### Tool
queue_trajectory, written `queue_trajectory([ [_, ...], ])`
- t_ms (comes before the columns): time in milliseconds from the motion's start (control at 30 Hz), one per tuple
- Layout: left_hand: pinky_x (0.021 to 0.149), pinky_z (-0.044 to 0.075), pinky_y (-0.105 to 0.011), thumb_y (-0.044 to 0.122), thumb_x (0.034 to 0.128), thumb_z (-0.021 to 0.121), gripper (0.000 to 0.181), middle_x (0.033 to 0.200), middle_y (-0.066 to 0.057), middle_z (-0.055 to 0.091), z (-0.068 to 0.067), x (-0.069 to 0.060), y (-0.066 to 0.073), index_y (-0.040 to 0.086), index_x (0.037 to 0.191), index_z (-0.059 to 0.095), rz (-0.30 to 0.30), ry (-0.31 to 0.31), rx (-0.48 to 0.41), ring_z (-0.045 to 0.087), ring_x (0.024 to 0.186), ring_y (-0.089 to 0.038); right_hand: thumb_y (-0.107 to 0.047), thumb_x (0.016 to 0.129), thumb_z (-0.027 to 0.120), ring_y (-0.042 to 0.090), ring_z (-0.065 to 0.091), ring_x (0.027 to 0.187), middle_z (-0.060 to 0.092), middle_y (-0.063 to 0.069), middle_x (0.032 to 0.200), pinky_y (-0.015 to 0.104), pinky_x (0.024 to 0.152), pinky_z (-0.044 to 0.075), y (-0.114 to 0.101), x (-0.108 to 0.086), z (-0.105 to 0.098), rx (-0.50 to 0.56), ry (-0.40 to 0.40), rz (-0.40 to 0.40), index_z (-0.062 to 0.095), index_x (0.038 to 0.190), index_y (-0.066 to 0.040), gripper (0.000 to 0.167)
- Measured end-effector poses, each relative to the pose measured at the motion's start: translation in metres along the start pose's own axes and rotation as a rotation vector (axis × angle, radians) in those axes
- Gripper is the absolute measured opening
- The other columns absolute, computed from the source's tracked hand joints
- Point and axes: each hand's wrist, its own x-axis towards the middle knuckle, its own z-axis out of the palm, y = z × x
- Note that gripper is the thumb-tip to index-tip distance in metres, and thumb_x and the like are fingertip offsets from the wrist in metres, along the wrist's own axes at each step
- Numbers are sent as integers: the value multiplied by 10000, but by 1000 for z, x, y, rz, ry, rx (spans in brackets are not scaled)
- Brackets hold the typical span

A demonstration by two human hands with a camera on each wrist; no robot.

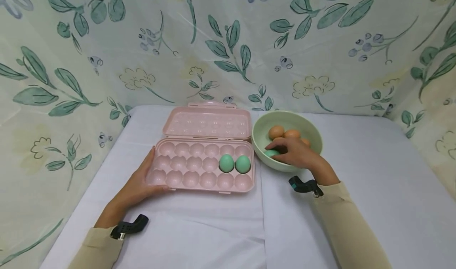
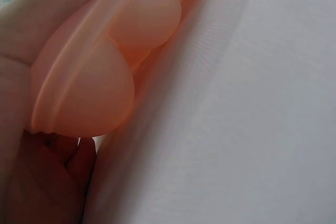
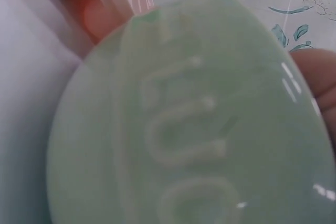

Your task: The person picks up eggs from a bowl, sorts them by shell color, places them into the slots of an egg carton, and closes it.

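Observation:
A pink egg carton (image 1: 199,190) lies open on the white cloth, its lid (image 1: 207,122) folded back. Two green eggs (image 1: 226,163) sit side by side in the middle row at the right. My left hand (image 1: 139,186) grips the carton's left end, thumb at the front edge; the left wrist view shows curled fingers (image 2: 79,163) under the carton's cups (image 2: 97,85). Inside the pale green bowl (image 1: 315,142), my right hand (image 1: 299,153) pinches a green egg (image 1: 271,153) between thumb and fingers. Several brown eggs (image 1: 276,132) lie behind it. The bowl wall (image 3: 184,103) hides the right fingertips in the right wrist view.
The bowl stands close against the carton's right side. White cloth (image 1: 374,174) covers the table, with a crease running front to back. A curtain with a leaf print (image 1: 228,63) hangs behind and along the sides. Each wrist wears a black strap mount (image 1: 130,226).

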Motion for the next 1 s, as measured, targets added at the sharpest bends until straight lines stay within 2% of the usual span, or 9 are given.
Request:
queue_trajectory([
  [133,1104,179,-633,295,646,887,1274,1619,14,73,-2,-1,0,350,1544,-14,5,2,-4,117,1465,-281,-130,840,751,204,637,993,695,31,1065,395,890,506,0,3,1,20,5,24,714,1100,-87,266],
  [200,1102,183,-633,331,638,889,1280,1616,59,69,-1,-1,-10,368,1542,-17,6,10,6,117,1466,-264,-135,837,758,205,647,983,697,32,1056,401,883,516,0,4,3,31,12,30,714,1093,-90,264],
  [433,1100,184,-637,364,635,889,1293,1616,65,66,1,-5,-19,304,1559,-13,5,17,5,117,1465,-272,-226,821,784,235,657,989,692,55,1071,439,878,521,0,6,7,54,37,45,713,1101,-99,316],
  [567,1103,200,-621,369,636,889,1290,1612,90,66,2,-3,-20,357,1547,-25,6,22,14,124,1466,-251,-233,810,792,266,647,1027,670,64,1099,450,899,516,3,7,5,62,59,32,706,1110,-97,340],
  [833,1121,201,-584,348,614,907,1298,1610,86,83,5,7,-14,371,1542,-1,22,22,-11,134,1463,-223,-188,831,770,320,595,1135,606,119,1160,453,960,481,6,3,-3,92,60,45,679,1157,-50,365],
  [1000,1128,197,-566,375,629,898,1286,1609,103,74,2,4,-13,399,1532,-17,11,13,0,128,1464,-206,-169,856,744,329,579,1166,627,152,1218,463,976,465,4,0,-3,91,75,38,638,1219,-9,411],
])
